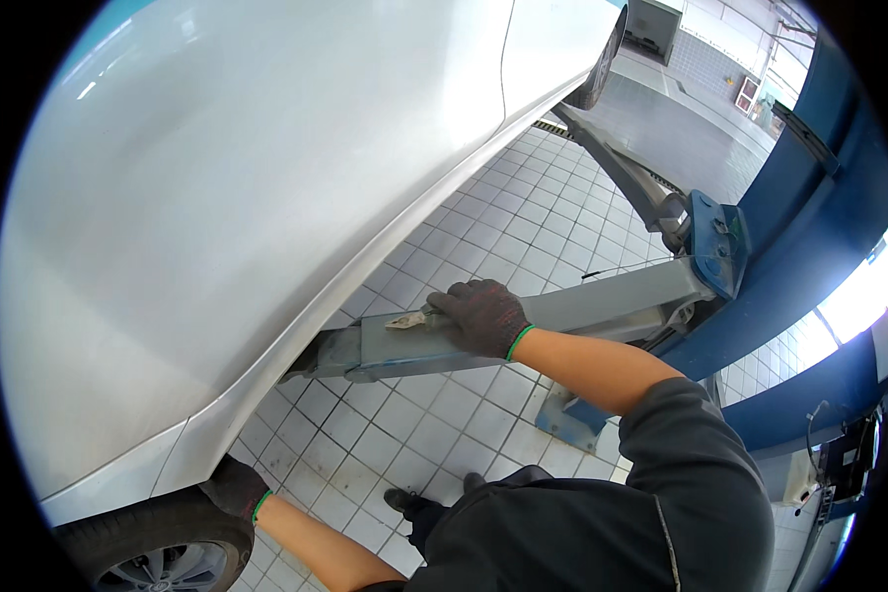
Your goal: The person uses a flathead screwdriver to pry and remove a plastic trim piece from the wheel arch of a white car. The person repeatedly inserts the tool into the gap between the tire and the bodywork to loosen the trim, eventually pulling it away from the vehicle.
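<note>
My right hand [479, 316], in a dark grey glove with a green cuff, rests over the grey lift arm [587, 304]. Its fingers close round the handle end of pliers [407, 321], whose worn, pale metal head sticks out to the left along the arm's top. Lower left, my left hand [235, 486], gloved alike, reaches to the sill edge of a white car [237, 227], just beside the wheel [158, 543]. The car body hides the fingers of that hand, so whether they grip anything does not show.
A blue lift post [819, 237] rises at the right, with a second lift arm [627, 178] reaching under the car's far end. White tiles [464, 414] cover the floor. The car's far wheel [597, 79] is at the top.
</note>
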Tool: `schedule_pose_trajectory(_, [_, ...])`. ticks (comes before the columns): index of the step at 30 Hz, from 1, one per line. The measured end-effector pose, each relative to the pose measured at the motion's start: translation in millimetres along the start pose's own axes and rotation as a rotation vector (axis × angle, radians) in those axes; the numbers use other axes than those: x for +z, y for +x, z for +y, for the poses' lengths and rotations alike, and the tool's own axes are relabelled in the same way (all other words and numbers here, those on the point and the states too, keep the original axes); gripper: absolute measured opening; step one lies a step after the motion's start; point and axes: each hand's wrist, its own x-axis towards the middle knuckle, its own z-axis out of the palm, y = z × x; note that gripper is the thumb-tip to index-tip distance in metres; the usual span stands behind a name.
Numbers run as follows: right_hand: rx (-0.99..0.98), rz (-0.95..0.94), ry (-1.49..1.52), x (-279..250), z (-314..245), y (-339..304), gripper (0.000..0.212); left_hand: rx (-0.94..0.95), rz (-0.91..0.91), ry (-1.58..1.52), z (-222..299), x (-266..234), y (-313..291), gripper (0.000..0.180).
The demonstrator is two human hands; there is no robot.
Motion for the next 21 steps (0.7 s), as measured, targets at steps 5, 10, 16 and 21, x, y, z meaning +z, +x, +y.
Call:
schedule_pose_trajectory(5, [0.010,-0.033,-0.017,-6,-2,0,0.042,0.232,0.018,0.611,-7,-11,9,0.041])
schedule_pose_trajectory(10, [0.025,-0.021,-0.022,-1,-1,1,0.040,0.023,0.185,0.177,9,37,-10,0.046])
schedule_pose_trajectory(16, [-0.009,0.004,-0.002,2,2,2,0.039,-0.005,-0.031,-0.230,5,21,-15,0.046])
schedule_pose_trajectory(21, [0.002,-0.026,-0.008,-2,2,0,0.041,0.102,0.029,0.217,-2,4,0,0.046])
